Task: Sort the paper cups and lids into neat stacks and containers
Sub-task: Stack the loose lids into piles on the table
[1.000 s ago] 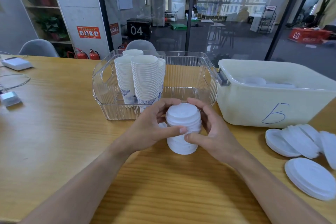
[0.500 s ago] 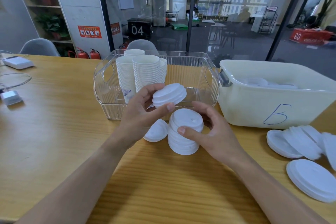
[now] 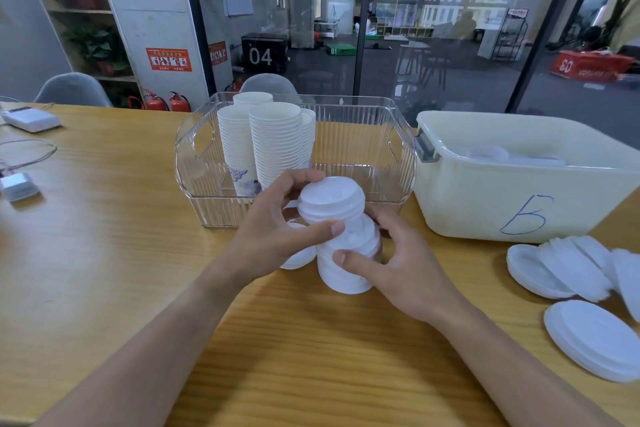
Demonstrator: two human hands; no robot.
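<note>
From the head camera, a clear plastic bin (image 3: pixel 363 135) with ribbed walls and cut-out handles stands on the wooden table (image 3: pixel 104 253). In its left half stand several tall stacks of white paper cups (image 3: pixel 273 142), nested tightly so their rims form fine rings; a blue pattern shows on the lowest cups. The right half of the bin shows only its ribbed floor. Just to its right, nearly touching, stands an opaque cream tub (image 3: pixel 512 198) with a grey latch and a blue handwritten mark on its front; a few pale lids (image 3: pixel 485 154) lie low inside it, dimly seen.

In front of the clear bin, the left hand (image 3: pixel 273 236) grips a short stack of round white lids (image 3: pixel 330 199) between thumb and curled fingers, tilted and resting on or just above a taller lid stack (image 3: pixel 346 274) that stands on the table. The right hand (image 3: pixel 398 267) curls around that taller stack, thumb on its near side. A single lid (image 3: pixel 298 258) lies on the table against the stack's left, partly behind the left hand.

At the right edge, loose lids (image 3: pixel 561 267) lie fanned and overlapping, and another large lid (image 3: pixel 595 340) lies flat nearer. They are thin, smooth, with raised rims.

Far left lie a white device (image 3: pixel 31 118) and a small grey box (image 3: pixel 19 185) with a cable.
</note>
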